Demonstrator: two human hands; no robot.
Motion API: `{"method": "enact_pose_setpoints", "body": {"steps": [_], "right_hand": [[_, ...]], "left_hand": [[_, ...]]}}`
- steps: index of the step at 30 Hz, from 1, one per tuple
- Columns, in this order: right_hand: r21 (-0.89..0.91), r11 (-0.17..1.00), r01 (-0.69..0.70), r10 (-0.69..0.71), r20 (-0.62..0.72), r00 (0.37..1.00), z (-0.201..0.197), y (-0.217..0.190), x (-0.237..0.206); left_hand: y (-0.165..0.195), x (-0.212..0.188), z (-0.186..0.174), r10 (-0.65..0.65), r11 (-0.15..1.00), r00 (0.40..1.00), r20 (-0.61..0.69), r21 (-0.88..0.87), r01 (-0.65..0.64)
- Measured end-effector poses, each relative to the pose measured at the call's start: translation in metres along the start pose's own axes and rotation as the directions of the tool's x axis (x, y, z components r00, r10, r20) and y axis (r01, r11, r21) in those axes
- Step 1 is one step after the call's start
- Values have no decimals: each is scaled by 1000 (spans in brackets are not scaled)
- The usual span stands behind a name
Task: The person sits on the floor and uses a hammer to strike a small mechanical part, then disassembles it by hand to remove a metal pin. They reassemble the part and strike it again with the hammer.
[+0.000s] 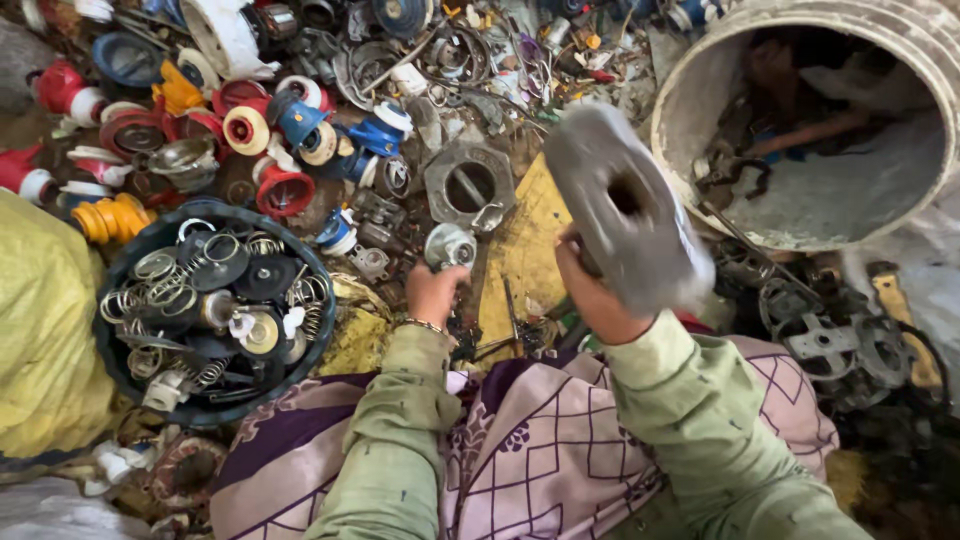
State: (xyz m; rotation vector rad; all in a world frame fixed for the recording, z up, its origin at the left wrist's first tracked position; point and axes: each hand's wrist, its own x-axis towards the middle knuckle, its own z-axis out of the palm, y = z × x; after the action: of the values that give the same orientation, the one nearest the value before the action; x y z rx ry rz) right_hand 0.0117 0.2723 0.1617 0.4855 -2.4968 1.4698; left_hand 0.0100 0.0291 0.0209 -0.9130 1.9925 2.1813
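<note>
Starting with the biggest stuff: a big round concrete-looking tub (930, 60) sits up and to the right of the right hand's fingers, with dark scrap and grey sludge inside, and a yellow woven sack (45, 330) bulges well off to the left of the left hand. Left of the left fingers there's also a round dark plastic basin (118, 262) packed with metal springs, rings and black discs. Next size down, the right hand (592, 290) is raised and curled tight around the bottom edge of a flat grey metal plate with a hole in the middle (620, 205), so those fingers are closed on it; the plate is motion-blurred and stands above them, tilted. Just up and left of the left fingers lies a grey hexagonal metal flange with a round opening (468, 185), flat on the ground. The left hand (434, 292) is down low, fingers wrapped on a small shiny silver metal fitting (449, 246) that sticks out right above the fingertips, touching them. Farther up-left is a heap of red, blue and yellow plastic caps and valve parts (250, 125). Both sleeves are green.
</note>
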Motion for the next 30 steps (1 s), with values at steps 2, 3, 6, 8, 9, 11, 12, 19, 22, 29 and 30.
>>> {"method": "enact_pose_setpoints", "body": {"steps": [2, 3, 6, 8, 9, 11, 12, 19, 22, 29, 30], "right_hand": [[-104, 989, -101, 111, 100, 989, 19, 26, 6], [-163, 974, -154, 178, 149, 973, 32, 44, 7], [-542, 836, -86, 305, 330, 893, 77, 97, 16], [-323, 919, -225, 328, 311, 892, 89, 114, 12], [-208, 934, -292, 346, 306, 887, 89, 114, 11], [-180, 907, -380, 417, 268, 868, 79, 97, 5], [-159, 895, -418, 445, 237, 863, 71, 82, 6], [360, 903, -236, 238, 40, 970, -5, -1, 0], [393, 840, -374, 401, 14, 916, 16, 31, -4], [-392, 869, -303, 449, 364, 816, 75, 112, -11], [-372, 867, -331, 467, 374, 802, 71, 109, -14]], "left_hand": [[-5, 5, 0, -70, 997, 997, -7, -32, 70], [-8, 6, 0, -69, 997, 998, 4, -46, 69], [-6, 9, -2, 137, 986, 990, -20, 101, -135], [1, 5, -4, 514, 765, 858, -23, 465, -446], [8, 3, -4, 361, 827, 932, -31, 473, -304], [20, -9, -4, 12, 879, 998, -64, 476, 20], [28, -12, -4, 67, 873, 995, -72, 487, -23], [49, -26, -1, 196, 801, 977, -88, 589, -107], [35, -17, -3, 207, 813, 975, -85, 569, -123], [-7, 23, -25, -283, 932, 953, 106, -202, 300], [-10, 29, -27, -393, 837, 881, 264, -293, 462]]}}
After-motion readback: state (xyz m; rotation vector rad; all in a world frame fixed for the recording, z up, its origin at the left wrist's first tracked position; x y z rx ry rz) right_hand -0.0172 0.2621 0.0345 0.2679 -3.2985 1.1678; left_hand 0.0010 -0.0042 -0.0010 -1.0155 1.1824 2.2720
